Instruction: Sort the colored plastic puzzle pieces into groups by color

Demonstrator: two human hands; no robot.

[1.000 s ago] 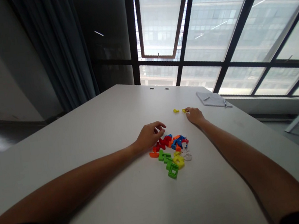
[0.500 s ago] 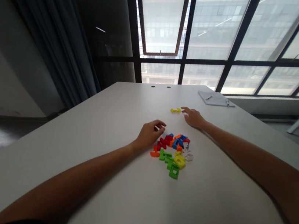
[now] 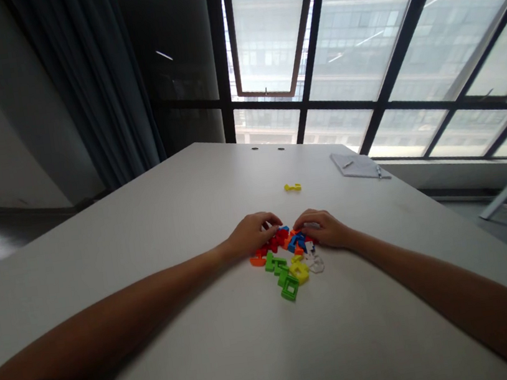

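Note:
Several small plastic pieces lie in a pile on the white table (image 3: pixel 178 194). Red pieces (image 3: pixel 281 237) are at its left back, blue pieces (image 3: pixel 297 243) at its right, green pieces (image 3: pixel 282 271) nearest me, with a yellow piece (image 3: pixel 299 270) and a clear piece (image 3: pixel 317 264) beside them. My left hand (image 3: pixel 251 233) rests at the pile's left edge, fingers curved and apart, by the red pieces. Over the right back edge, my right hand (image 3: pixel 322 227) has its fingers at the orange and blue pieces; whether it grips one is hidden.
Farther back, a pair of yellow pieces (image 3: pixel 293 187) lies alone on the table. Papers (image 3: pixel 356 165) with pens on them are at the back right. Large windows and a dark curtain stand behind the table.
My right hand has come back from beside the far yellow pieces to the pile. My left hand has shifted slightly closer to the red pieces. The view has moved a little.

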